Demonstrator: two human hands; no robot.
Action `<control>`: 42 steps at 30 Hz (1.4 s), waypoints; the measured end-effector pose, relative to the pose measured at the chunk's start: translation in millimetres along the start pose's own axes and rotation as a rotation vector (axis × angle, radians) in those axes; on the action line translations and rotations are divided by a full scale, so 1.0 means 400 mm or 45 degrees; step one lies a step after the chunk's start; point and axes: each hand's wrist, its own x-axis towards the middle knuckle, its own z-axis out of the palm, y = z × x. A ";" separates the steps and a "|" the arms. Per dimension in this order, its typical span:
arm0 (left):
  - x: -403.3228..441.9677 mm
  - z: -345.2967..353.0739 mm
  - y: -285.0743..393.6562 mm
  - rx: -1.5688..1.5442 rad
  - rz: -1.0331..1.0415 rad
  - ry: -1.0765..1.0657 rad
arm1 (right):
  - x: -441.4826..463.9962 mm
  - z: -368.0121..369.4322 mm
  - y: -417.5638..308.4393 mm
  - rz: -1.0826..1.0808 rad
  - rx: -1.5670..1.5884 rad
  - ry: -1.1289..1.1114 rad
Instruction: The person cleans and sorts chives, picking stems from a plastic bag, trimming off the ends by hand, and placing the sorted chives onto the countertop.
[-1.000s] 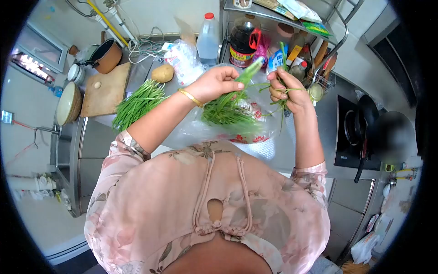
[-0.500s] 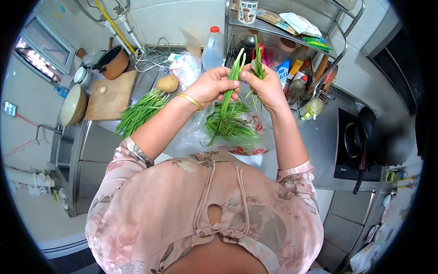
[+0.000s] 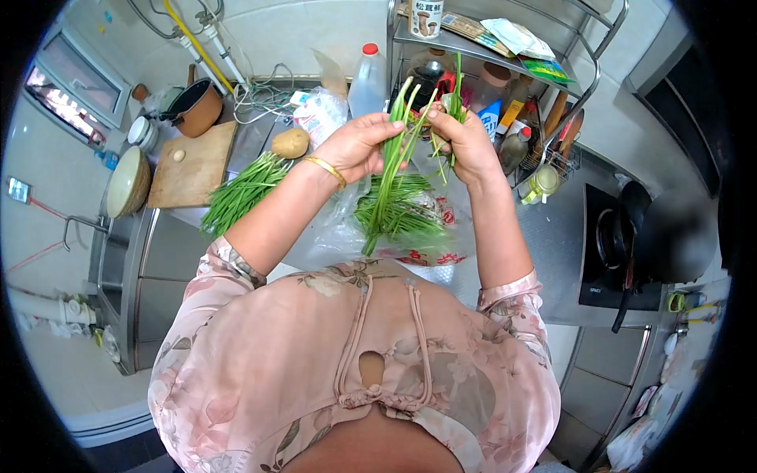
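My left hand (image 3: 364,148), with a gold bangle at the wrist, is closed round a bunch of long green garlic chives (image 3: 392,177) that hang downward. My right hand (image 3: 467,146) pinches a smaller tuft of chives (image 3: 456,98), and a single stem runs between the two hands. Beneath them, a pile of chives (image 3: 406,211) lies on a clear plastic bag (image 3: 331,229) with red print. A second heap of chives (image 3: 248,191) rests to the left, beside a potato (image 3: 290,143).
At the left are a wooden cutting board (image 3: 192,169), a brown pot (image 3: 196,107) and a large bowl (image 3: 128,183). Behind my hands stand a red-capped jug (image 3: 368,83) and a metal rack (image 3: 505,59) with bottles. A cooktop (image 3: 603,272) with pans is on the right.
My hands have moved slightly apart, the right one a little to the right. A single stem now stretches between them, and the left bunch has fanned out more.
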 end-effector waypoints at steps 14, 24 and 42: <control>-0.027 -0.088 0.078 0.140 0.255 0.279 | 0.018 -0.058 -0.029 0.049 0.237 -0.021; -0.022 -0.067 0.078 0.077 0.158 0.171 | 0.016 -0.049 -0.024 -0.056 0.301 0.110; 0.002 -0.031 0.072 0.179 0.252 0.324 | 0.020 0.046 0.008 -0.149 -0.328 -0.053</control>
